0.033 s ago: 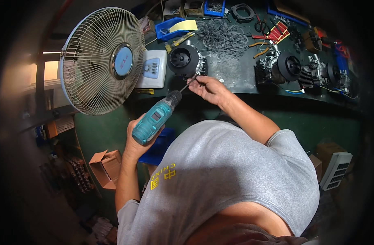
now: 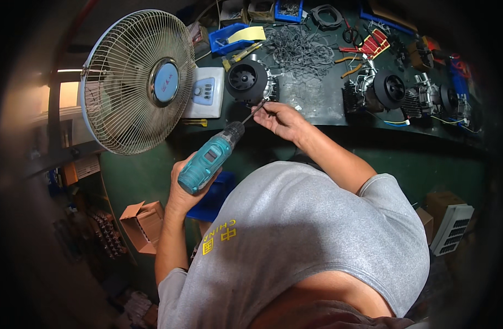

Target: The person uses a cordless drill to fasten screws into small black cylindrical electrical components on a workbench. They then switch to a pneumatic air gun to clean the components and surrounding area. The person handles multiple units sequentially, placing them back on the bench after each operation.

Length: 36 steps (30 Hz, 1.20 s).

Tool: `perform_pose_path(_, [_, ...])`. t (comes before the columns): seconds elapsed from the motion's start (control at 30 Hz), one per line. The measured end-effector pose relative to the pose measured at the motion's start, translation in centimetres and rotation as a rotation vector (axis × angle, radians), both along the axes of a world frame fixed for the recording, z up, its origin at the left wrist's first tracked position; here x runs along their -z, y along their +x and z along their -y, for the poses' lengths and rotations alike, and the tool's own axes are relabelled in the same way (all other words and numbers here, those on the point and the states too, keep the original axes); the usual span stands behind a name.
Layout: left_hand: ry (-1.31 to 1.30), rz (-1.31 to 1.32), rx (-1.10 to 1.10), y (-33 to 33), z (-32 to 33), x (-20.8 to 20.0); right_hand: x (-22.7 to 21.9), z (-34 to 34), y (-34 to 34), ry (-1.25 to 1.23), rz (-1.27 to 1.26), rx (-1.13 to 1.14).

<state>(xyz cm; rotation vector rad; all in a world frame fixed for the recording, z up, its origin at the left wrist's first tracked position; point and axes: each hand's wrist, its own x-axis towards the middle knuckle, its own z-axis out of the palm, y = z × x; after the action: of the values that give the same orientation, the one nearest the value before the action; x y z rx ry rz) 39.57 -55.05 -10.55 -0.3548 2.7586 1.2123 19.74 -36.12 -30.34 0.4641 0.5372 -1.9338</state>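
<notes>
My left hand (image 2: 181, 189) is wrapped round the grip of a teal cordless drill (image 2: 205, 165), which slants up and to the right. A long thin driver bit (image 2: 249, 117) runs from its black chuck to the near side of a metal motor unit with a round black fan wheel (image 2: 244, 80). At the bit's far end, the fingers of my right hand (image 2: 284, 122) are pinched round it, close against the unit. Whether a screw sits at the tip is hidden by those fingers. Two similar fan-wheel units (image 2: 389, 89) stand farther right on the bench.
A large desk fan (image 2: 165, 82) with a white base stands left of the unit. Grey cables (image 2: 300, 52) lie heaped behind, near a blue bin (image 2: 228, 37), orange-handled pliers (image 2: 351, 67) and scissors (image 2: 351, 34). Below the bench are an open cardboard box (image 2: 143, 226) and a blue tub (image 2: 214, 200).
</notes>
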Motion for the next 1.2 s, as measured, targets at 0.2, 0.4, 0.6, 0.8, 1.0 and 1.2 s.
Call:
perform_pose_path(0.2, [-0.028,0.051,0.011,-0.8,0.1,-0.5,1.0,-0.2,0.0,0.006,-0.082,-0.031])
perform_pose_path(0.4, [-0.033,0.096,0.084,-4.5,0.5,-3.9,0.4,-1.3,-0.3,0.191,-0.254,-0.075])
perform_pose_path(0.6, [-0.106,0.085,0.22,-9.4,1.0,-6.1,2.8,-1.6,-0.8,0.674,-0.973,-0.074])
perform_pose_path(0.8, [-0.379,0.292,0.481,-15.8,-0.5,-9.3,3.5,-0.8,-0.9,0.912,-1.458,0.092])
perform_pose_path(1.0, [-0.458,0.33,0.477,-17.8,-1.6,-9.9,3.8,-0.8,-1.0,0.95,-1.553,0.105])
perform_pose_path(1.2, [-0.443,0.384,0.454,-18.0,-1.3,-9.4,4.1,-0.7,-1.6,0.92,-1.603,0.115])
